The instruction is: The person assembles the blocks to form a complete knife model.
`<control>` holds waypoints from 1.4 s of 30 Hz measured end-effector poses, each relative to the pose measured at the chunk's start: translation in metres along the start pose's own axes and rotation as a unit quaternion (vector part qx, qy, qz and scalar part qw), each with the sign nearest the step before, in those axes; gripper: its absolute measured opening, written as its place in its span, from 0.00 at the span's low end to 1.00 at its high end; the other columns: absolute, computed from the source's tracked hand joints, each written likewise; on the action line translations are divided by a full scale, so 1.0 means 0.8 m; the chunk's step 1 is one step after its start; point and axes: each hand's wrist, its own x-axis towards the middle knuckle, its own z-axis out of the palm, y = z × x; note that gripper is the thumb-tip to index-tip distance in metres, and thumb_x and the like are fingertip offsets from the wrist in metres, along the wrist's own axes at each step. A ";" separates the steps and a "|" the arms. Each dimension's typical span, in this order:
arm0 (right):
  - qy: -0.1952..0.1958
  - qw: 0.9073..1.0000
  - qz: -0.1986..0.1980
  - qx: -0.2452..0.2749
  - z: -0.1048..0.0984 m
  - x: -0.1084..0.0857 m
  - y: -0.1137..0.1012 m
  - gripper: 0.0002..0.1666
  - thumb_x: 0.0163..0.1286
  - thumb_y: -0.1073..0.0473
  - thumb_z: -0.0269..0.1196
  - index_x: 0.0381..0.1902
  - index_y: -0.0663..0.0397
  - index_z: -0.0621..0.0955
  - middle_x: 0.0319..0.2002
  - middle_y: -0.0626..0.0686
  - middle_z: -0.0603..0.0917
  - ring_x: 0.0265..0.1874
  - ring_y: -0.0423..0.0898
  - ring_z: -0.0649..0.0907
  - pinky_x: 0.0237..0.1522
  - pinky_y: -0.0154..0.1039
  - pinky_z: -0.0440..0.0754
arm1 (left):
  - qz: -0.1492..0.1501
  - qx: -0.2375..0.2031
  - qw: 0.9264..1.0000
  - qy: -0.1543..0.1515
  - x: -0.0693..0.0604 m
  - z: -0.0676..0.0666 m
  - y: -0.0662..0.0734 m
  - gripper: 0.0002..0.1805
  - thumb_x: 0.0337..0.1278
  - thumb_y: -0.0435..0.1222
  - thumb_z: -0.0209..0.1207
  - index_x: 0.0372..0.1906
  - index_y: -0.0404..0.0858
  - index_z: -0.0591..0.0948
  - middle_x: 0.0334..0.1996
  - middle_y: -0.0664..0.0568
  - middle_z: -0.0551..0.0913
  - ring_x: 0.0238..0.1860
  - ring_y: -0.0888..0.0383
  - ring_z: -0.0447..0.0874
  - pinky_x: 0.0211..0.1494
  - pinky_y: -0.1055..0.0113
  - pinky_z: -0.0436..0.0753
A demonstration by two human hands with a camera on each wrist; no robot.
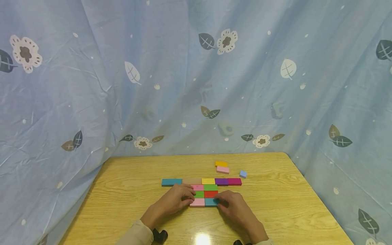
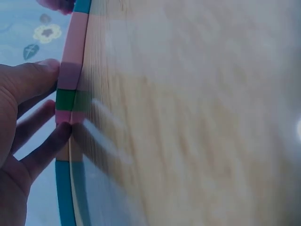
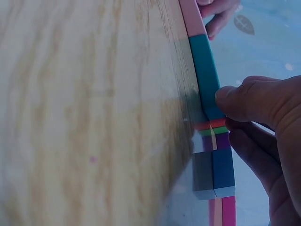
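Three short rows of coloured blocks lie side by side mid-table in the head view. The front row has a pink block (image 1: 197,203) and a teal block (image 1: 210,202). Behind come a green block (image 1: 199,194) and a red block (image 1: 211,194), then a pink block (image 1: 197,187) and a green block (image 1: 210,187). My left hand (image 1: 176,199) touches the rows' left ends, its thumb at the front pink block (image 2: 73,52) and its fingers spread farther back. On the other side, my right hand (image 1: 234,206) has its thumb against the teal block (image 3: 204,70)'s right end.
Against the rows' far side runs a longer line: teal block (image 1: 172,182), wood-coloured block (image 1: 192,181), yellow block (image 1: 208,181), purple block (image 1: 222,182) and magenta block (image 1: 234,181). Behind it lie loose orange (image 1: 221,164), pink (image 1: 223,170) and light-blue (image 1: 243,174) blocks. A patterned curtain (image 1: 183,85) surrounds the table.
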 end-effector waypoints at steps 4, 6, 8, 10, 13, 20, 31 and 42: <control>-0.002 1.000 0.001 0.007 0.000 0.000 0.000 0.13 0.64 0.68 0.78 0.46 0.49 0.93 0.44 0.44 0.94 0.47 0.40 0.90 0.52 0.43 0.93 | 0.006 0.001 1.000 0.011 -0.001 0.001 0.002 0.06 0.69 0.31 0.72 0.47 0.41 0.94 0.50 0.54 0.94 0.63 0.52 0.90 0.74 0.52 0.85; -0.002 1.000 0.005 0.017 -0.001 0.000 0.001 0.13 0.65 0.68 0.78 0.46 0.50 0.93 0.45 0.44 0.94 0.48 0.40 0.90 0.53 0.43 0.93 | 0.012 -0.001 1.000 0.020 -0.001 0.002 0.004 0.06 0.69 0.30 0.72 0.47 0.41 0.94 0.51 0.52 0.93 0.62 0.52 0.90 0.73 0.52 0.86; 0.005 0.999 0.011 0.029 -0.003 0.000 0.002 0.14 0.65 0.67 0.79 0.47 0.50 0.93 0.46 0.45 0.94 0.49 0.41 0.91 0.54 0.43 0.93 | 0.015 0.000 0.999 0.031 -0.002 0.004 0.006 0.06 0.69 0.31 0.72 0.47 0.40 0.93 0.54 0.50 0.93 0.63 0.51 0.89 0.72 0.51 0.87; 0.019 0.999 0.017 0.041 -0.006 0.000 0.004 0.15 0.65 0.66 0.79 0.48 0.51 0.93 0.47 0.45 0.94 0.49 0.43 0.92 0.53 0.45 0.94 | 0.014 0.001 0.999 0.042 -0.001 0.005 0.009 0.07 0.69 0.31 0.71 0.48 0.39 0.93 0.56 0.48 0.92 0.64 0.49 0.88 0.72 0.50 0.86; 0.051 0.997 0.026 0.057 -0.014 0.002 0.010 0.16 0.65 0.64 0.80 0.51 0.52 0.93 0.48 0.46 0.95 0.47 0.48 0.94 0.51 0.48 0.95 | 0.001 0.016 0.999 0.049 0.000 0.008 0.017 0.08 0.70 0.32 0.71 0.51 0.39 0.92 0.60 0.46 0.90 0.67 0.47 0.86 0.74 0.47 0.84; 0.104 0.980 0.067 0.153 -0.050 0.017 0.034 0.17 0.67 0.66 0.79 0.54 0.53 0.92 0.50 0.56 0.95 0.47 0.57 0.94 0.55 0.56 0.93 | 0.008 0.103 0.994 0.026 0.016 0.025 0.038 0.12 0.76 0.38 0.66 0.56 0.42 0.92 0.64 0.48 0.89 0.74 0.44 0.81 0.80 0.43 0.78; 0.110 0.965 0.145 0.190 -0.076 0.038 0.088 0.18 0.72 0.59 0.77 0.56 0.59 0.91 0.54 0.60 0.93 0.54 0.57 0.93 0.56 0.27 0.88 | -0.069 0.116 0.991 -0.010 0.025 0.044 0.063 0.16 0.75 0.42 0.67 0.63 0.53 0.90 0.70 0.57 0.85 0.78 0.51 0.76 0.80 0.31 0.72; 0.075 0.965 0.148 0.202 -0.069 0.065 0.116 0.21 0.73 0.60 0.76 0.60 0.63 0.89 0.56 0.63 0.92 0.51 0.54 0.93 0.51 0.27 0.89 | -0.088 0.144 0.986 0.001 0.026 0.048 0.067 0.13 0.73 0.38 0.67 0.57 0.53 0.93 0.66 0.57 0.88 0.73 0.54 0.82 0.77 0.37 0.77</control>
